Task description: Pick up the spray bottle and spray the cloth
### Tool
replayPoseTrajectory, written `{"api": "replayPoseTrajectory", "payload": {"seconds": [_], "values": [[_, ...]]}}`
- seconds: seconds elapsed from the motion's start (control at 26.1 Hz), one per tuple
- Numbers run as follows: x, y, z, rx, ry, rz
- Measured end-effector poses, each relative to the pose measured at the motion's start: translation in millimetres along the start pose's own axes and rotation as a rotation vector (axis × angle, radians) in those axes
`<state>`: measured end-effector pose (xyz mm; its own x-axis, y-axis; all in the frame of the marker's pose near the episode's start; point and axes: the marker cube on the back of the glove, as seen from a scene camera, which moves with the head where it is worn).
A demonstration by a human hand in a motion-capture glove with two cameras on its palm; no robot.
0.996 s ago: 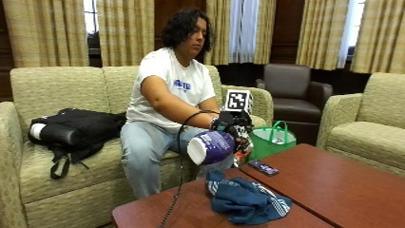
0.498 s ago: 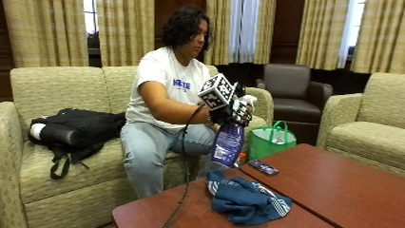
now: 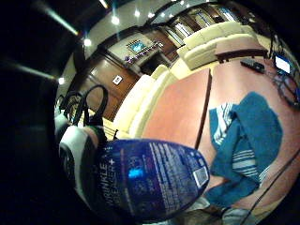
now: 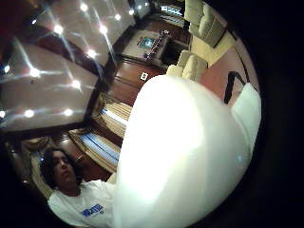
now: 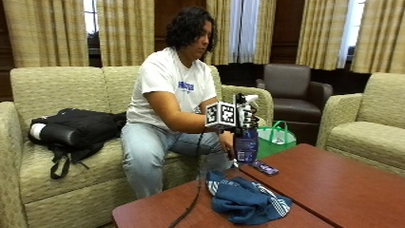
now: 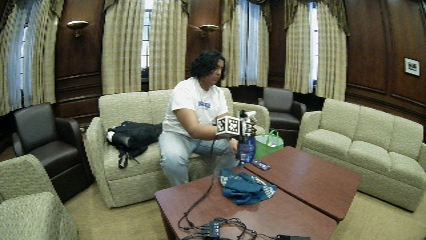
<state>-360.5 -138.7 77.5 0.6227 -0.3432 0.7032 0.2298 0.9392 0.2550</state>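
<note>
**One Bottle Raised, Cloth Below the Nozzle Line**

One spray bottle (image 5: 245, 142) is grasped in the gloved right hand (image 5: 244, 116), fingers wrapped around its neck near the white trigger head. The bottle is held in the air, clear of the worktop (image 5: 342, 185), with its long axis close to upright: dark blue body down, sprayer at the top.

The blue cloth (image 5: 246, 202) lies crumpled on the near part of the worktop, below the bottle and slightly toward the onlooker. Bottle and cloth are apart, not touching. The little-finger-side palm view confirms this: the bottle's labelled body (image 3: 150, 180) sits close to the palm, with the cloth (image 3: 248, 145) spread on the wood beyond it. By judgement, the coming move turns on tilting the nozzle downward toward the cloth; which way the nozzle faces cannot be told for certain.

The bare hand is not clearly visible.

The worktop is reddish-brown wood, formed of two tables set together. A small dark handset (image 5: 264, 167) lies near the bottle's base. A green bag (image 5: 278, 140) stands behind. The person sits on a beige sofa (image 5: 57, 95) beside a black backpack (image 5: 72, 130), in a panelled, curtained room.
</note>
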Motion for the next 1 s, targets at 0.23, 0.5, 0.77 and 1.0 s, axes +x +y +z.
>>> {"api": "replayPoseTrajectory", "payload": {"seconds": [0.23,0.5,0.77,1.0], "values": [[35.9,28.6,48.1,-0.06,0.034,0.035],[63.3,39.5,67.5,-0.068,0.123,0.02],[76.7,14.4,66.4,-0.04,0.117,0.013],[84.0,-0.9,70.4,-0.034,0.121,0.012]]}}
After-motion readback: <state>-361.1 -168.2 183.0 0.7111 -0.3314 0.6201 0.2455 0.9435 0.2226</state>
